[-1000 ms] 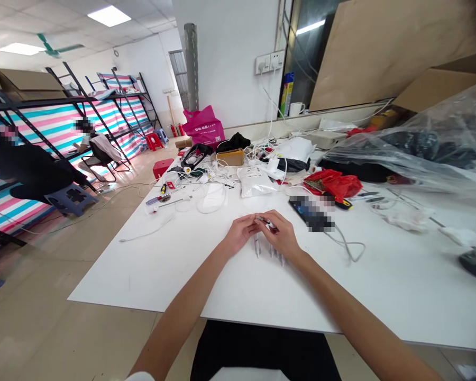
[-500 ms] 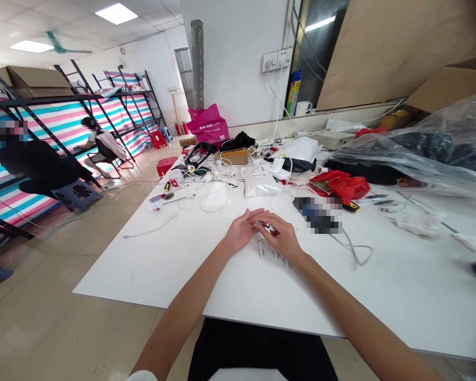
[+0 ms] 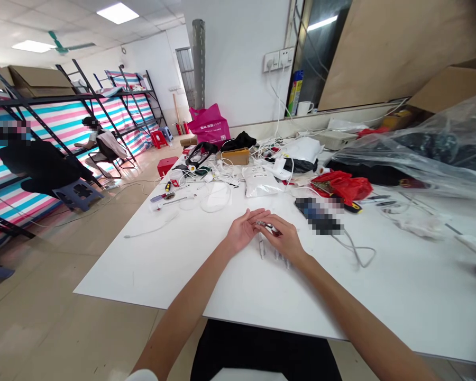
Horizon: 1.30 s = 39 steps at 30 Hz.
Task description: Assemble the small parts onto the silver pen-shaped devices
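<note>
My right hand (image 3: 286,237) is closed around a slim pen (image 3: 268,227), silver at the tip and dark farther along; my fingers cover part of it. Beside it, my left hand (image 3: 241,233) lies palm up with its fingers stretched out, their ends meeting the right hand's fingers near the pen's tip. Just below the hands, a whitish pen (image 3: 261,247) rests on the white table (image 3: 150,275). Several similar slim pieces lie to its right, partly hidden under my right hand and wrist.
Beyond my hands are a white plastic packet (image 3: 259,182), a red bag (image 3: 341,185) and a blurred-out phone (image 3: 318,214) with a grey cable. A screwdriver (image 3: 158,198) and a white cable (image 3: 150,230) lie leftward. Two people sit by the bunk frames at left.
The view has shifted very slightly. My hands hold nearly the same pose, and the pen in my right hand shows a little more clearly.
</note>
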Available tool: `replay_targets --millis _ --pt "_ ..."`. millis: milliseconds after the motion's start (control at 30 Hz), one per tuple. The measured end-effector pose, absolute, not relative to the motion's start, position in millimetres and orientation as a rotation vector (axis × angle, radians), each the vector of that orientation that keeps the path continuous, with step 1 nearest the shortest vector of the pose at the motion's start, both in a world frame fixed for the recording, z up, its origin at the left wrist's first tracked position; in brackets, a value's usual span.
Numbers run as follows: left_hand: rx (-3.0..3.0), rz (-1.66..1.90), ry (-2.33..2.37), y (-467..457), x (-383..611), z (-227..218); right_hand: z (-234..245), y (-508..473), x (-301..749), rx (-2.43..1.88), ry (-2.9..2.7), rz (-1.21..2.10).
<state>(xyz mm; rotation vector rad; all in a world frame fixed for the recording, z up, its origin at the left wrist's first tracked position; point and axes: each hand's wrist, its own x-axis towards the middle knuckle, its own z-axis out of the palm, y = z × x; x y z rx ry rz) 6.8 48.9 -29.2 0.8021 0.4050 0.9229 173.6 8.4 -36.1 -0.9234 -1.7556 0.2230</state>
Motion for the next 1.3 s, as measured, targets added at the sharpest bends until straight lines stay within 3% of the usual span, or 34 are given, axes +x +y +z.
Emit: replay_targets --millis 1033,1300 --pt "0.817 0.923 0.416 49.8 6.1 -28.6 -34.2 6.8 172.2 -0.905 -1.717 0.283" --pt "1.06 1.044 0.517 42.0 13.0 -31.8 -34.5 11.4 175.4 -1.001 -1.645 0.292"
